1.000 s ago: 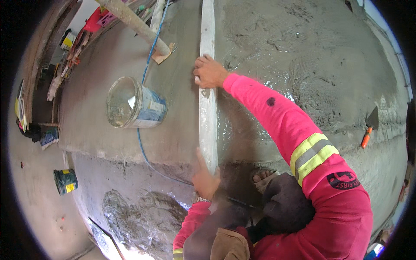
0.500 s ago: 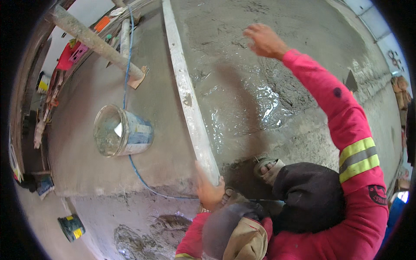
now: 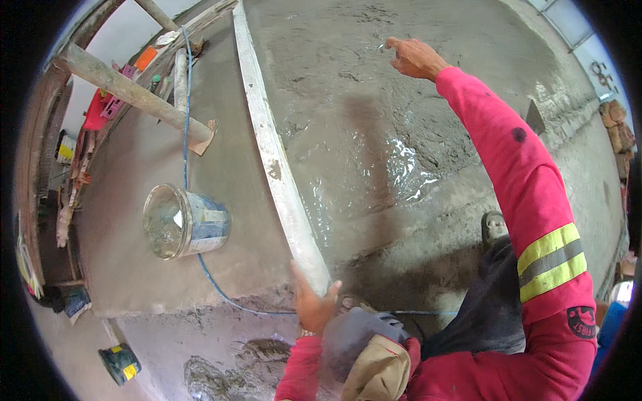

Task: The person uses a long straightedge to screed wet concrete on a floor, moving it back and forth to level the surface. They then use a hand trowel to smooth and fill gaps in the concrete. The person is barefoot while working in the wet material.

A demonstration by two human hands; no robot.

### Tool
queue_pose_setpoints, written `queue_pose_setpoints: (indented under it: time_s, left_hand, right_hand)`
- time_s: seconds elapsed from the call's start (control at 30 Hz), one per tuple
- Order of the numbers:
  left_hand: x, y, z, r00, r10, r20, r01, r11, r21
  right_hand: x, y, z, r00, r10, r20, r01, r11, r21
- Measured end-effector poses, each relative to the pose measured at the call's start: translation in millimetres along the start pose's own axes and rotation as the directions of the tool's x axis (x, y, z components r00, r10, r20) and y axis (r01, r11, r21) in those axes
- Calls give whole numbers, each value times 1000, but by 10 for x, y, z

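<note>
A long, pale straight bar (image 3: 274, 170), smeared with grey, lies across the grey surface. My left hand (image 3: 314, 301) grips its near end. My right hand (image 3: 414, 59) hangs over the rough, wet mortar (image 3: 421, 107) right of the bar, fingers loosely bent and apart, holding nothing I can make out. A trowel (image 3: 533, 117) is partly visible beyond my right sleeve. Left of the bar a dirty bucket (image 3: 207, 224) stands beside a blue hose (image 3: 217, 284).
Diagonal poles (image 3: 137, 100) stand at the upper left, with planks and clutter (image 3: 83, 170) along the edge. A dark bucket (image 3: 120, 364) is low on the left. My sandalled foot (image 3: 495, 227) is by my right arm. Sacks (image 3: 615, 134) are piled at the far right.
My right hand has let go of the bar and moved right and forward. My foot has shifted right. The view has turned, so the bar appears slanted. My left hand still holds it.
</note>
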State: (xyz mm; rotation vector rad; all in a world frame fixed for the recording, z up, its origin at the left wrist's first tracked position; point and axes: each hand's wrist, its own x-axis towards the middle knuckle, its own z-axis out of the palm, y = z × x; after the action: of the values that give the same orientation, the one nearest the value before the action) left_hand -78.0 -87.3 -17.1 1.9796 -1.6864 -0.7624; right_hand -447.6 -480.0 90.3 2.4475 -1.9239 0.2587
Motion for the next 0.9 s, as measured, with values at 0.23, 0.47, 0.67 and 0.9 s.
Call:
queue_pose_setpoints:
  time_s: [0.23,0.47,0.67,0.9]
  left_hand:
    - [-269,688,-852,976,-49,-213,79,988,132]
    - [-893,3194,-609,823,-81,-562,-126,939,-320]
    - [-764,4428,582,878,234,-418,-431,766,-477]
    - [-233,5146,1204,852,524,0,-364,592,-719]
  right_hand:
    - [53,725,388,978,107,-181,-22,908,418]
    - [-87,1699,895,884,437,-164,-202,675,710]
    - [-239,1831,1093,875,475,-95,-203,537,819]
    - [-302,1421,1079,948,317,-40,-114,451,885]
